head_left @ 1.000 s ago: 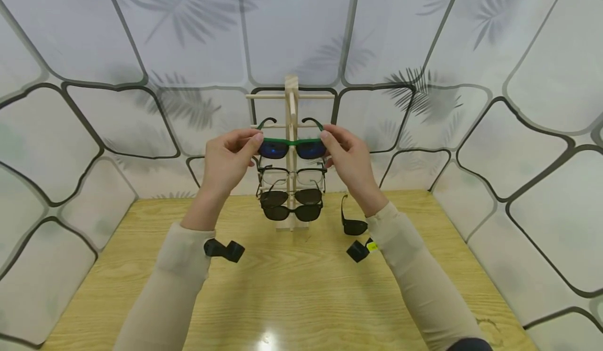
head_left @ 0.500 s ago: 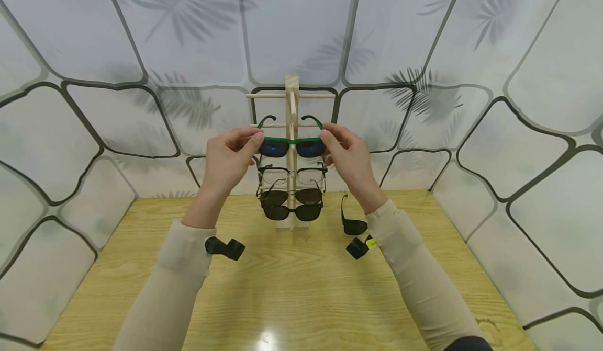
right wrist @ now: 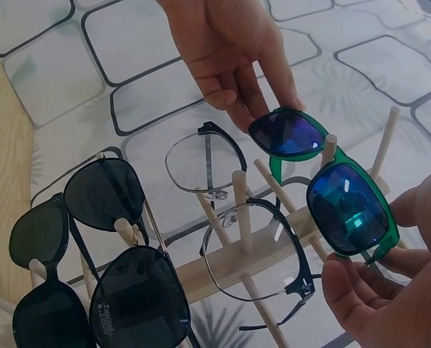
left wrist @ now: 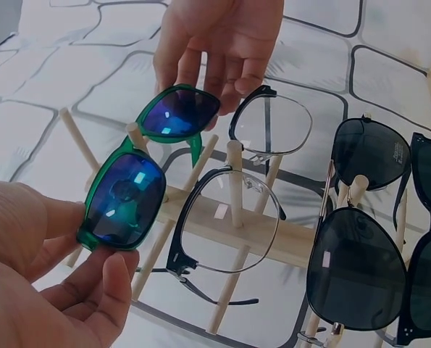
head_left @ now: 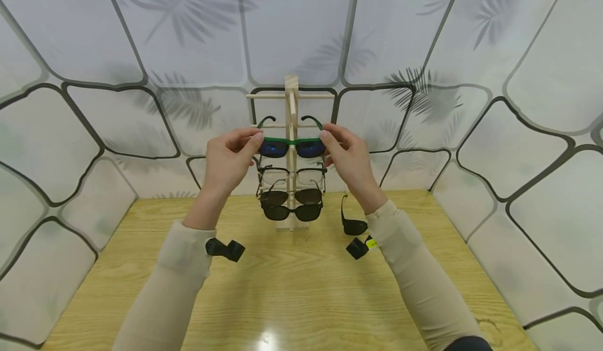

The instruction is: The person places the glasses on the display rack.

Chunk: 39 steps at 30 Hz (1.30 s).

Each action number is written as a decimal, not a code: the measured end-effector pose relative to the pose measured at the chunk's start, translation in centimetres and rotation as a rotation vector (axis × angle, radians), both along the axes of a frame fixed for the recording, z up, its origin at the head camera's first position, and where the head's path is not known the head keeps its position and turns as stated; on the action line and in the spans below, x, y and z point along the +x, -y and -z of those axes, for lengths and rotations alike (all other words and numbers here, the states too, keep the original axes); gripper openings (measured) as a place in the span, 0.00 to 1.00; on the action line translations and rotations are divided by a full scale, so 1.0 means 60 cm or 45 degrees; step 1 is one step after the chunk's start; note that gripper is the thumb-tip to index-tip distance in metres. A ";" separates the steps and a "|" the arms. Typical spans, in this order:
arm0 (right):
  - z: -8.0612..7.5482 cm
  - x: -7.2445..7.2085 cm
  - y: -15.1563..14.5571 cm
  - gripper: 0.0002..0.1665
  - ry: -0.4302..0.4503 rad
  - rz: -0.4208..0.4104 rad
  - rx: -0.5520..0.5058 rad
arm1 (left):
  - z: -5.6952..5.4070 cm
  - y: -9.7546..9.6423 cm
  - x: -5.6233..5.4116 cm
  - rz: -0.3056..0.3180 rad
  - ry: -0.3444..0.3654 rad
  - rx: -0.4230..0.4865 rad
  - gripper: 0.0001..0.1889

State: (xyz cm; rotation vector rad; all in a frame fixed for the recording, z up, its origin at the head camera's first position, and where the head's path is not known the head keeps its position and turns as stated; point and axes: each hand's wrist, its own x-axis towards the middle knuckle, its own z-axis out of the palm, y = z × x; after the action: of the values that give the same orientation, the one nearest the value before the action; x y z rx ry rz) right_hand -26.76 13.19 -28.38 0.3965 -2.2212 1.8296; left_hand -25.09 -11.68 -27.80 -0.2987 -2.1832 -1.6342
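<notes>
Green-framed sunglasses [head_left: 274, 148] with blue mirrored lenses sit across the upper part of a wooden eyewear stand [head_left: 291, 83], their bridge at a peg. My left hand [head_left: 227, 160] pinches their left end between thumb and fingers; my right hand [head_left: 347, 157] pinches the right end. Both temples point back toward the wall. Just below hang clear half-rim eyeglasses [left wrist: 226, 221]. Under those come dark aviator sunglasses [right wrist: 139, 297], then black sunglasses [head_left: 277, 213] lowest on the stand.
Another pair of black sunglasses [head_left: 354, 227] lies on the wooden table [head_left: 282, 293], right of the stand near my right wrist. The stand's top crossbar [head_left: 266, 96] bears no glasses. Patterned walls [head_left: 188, 53] enclose the back and sides.
</notes>
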 end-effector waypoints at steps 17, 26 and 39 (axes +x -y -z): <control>0.003 0.011 -0.015 0.27 -0.024 0.056 0.015 | 0.006 -0.002 0.025 -0.108 -0.101 -0.143 0.26; 0.024 0.033 -0.048 0.26 -0.048 0.133 0.041 | 0.020 -0.007 0.070 -0.161 -0.136 -0.109 0.21; 0.085 0.067 -0.108 0.25 -0.002 0.282 0.106 | 0.093 -0.060 0.139 0.007 -0.141 -0.052 0.16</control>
State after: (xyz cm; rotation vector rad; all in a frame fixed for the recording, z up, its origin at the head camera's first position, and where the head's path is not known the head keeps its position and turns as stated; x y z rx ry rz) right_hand -22.73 19.65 -33.51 0.1586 -2.2441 1.6280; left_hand -16.74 -8.10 -33.39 -0.3976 -2.1367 -1.5401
